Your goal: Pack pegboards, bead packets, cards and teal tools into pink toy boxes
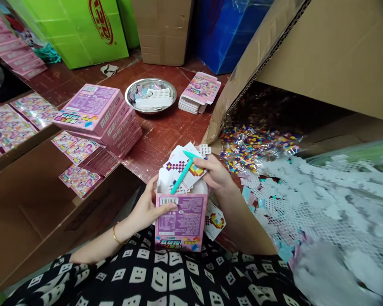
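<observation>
My left hand (150, 204) is closed around a pink and purple printed box (180, 225) standing upright against my lap, its top end open. In my right hand (215, 170), pinched between thumb and fingers at the opening, are a teal T-shaped plastic tool (182, 173) and white cards (175, 165) with coloured pixel patterns. The cards stick partly out of the box, along with a white grid piece (204, 149). Another patterned card (215, 223) lies right of the box, below my right forearm. What sits deeper in the box is hidden.
Stacked pink boxes (92, 110) stand at the left, beside a carton (28, 212) holding more. Behind are a metal bowl (150, 109) of white pieces and flattened boxes (194, 95). To the right, a large carton (332, 55) overhangs bagged coloured beads (258, 144) and white grid pieces (319, 199).
</observation>
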A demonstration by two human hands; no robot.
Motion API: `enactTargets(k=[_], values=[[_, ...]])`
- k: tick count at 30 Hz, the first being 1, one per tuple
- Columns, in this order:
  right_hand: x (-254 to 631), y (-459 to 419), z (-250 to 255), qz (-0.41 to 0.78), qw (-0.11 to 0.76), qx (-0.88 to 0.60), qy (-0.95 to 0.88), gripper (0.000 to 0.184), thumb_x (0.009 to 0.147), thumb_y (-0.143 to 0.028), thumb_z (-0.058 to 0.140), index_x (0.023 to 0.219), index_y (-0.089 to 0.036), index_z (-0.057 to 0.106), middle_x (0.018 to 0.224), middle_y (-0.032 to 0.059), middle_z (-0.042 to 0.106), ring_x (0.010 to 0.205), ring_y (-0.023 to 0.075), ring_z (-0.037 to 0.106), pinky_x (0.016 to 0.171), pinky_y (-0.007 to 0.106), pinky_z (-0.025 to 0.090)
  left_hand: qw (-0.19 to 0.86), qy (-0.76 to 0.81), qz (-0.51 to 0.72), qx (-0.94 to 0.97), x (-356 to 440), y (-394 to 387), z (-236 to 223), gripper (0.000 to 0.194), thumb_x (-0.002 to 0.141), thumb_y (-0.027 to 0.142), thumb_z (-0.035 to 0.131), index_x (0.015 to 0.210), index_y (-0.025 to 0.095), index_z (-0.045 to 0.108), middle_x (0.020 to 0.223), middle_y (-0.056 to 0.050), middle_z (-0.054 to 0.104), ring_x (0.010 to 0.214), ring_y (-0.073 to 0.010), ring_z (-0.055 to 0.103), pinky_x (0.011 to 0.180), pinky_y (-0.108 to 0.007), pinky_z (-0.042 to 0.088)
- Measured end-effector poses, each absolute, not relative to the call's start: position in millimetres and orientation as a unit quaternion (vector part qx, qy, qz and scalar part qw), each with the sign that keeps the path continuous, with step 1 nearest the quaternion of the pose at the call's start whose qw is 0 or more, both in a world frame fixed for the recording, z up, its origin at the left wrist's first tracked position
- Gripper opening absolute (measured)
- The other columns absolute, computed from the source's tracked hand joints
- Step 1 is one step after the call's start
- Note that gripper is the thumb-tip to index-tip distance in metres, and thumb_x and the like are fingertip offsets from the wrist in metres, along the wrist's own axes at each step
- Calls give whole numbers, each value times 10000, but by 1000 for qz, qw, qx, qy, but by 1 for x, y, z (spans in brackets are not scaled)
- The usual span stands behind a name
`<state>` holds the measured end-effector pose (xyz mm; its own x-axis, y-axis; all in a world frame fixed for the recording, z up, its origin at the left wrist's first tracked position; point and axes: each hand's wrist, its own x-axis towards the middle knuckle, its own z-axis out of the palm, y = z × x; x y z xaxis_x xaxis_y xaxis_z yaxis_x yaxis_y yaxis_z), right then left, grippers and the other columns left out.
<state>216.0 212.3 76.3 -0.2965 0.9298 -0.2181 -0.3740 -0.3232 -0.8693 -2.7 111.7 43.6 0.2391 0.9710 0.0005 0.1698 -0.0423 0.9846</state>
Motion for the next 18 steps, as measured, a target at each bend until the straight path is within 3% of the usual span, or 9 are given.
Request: enactTargets(k=[3,6,12,14,18], values=[[231,199,114,618,535,-362,-449,470,601,-453,865,971,-259,649,849,1,699,718,184,686,691,353,613,446,372,463,669,-3,127,78,882,774,432,819,1504,324,335,1319,-121,608,930,-244,713,754,-393,640],[249,192,143,470,626,-343,-519,473,635,-507,847,1003,-277,657,891,4,684,752,193,690,698,347,596,348,271,514,736,-2,156,99,966,766,408,828,1542,338,258,1301,-116,600,924,-222,703,744,-355,626],[257,185,140,296,677,-342,-580,427,776,-552,737,1094,-296,607,975,36,679,822,218,693,728,376,583,228,165,541,793,20,191,72,531,909,382,686,1368,276,442,1045,-38,605,925,-175,641,802,-309,555],[253,184,135,280,649,-322,-630,388,810,-520,724,1096,-293,592,1005,43,679,871,225,693,753,394,584,225,205,592,746,30,191,58,474,927,413,651,1326,262,444,1040,-32,571,878,-157,609,757,-284,531],[248,182,131,201,471,-324,-795,304,841,-434,731,1071,-267,621,1103,74,660,1035,255,651,909,469,538,223,282,662,657,48,190,50,307,983,375,554,1258,263,477,1037,-19,524,864,-138,575,752,-263,507]])
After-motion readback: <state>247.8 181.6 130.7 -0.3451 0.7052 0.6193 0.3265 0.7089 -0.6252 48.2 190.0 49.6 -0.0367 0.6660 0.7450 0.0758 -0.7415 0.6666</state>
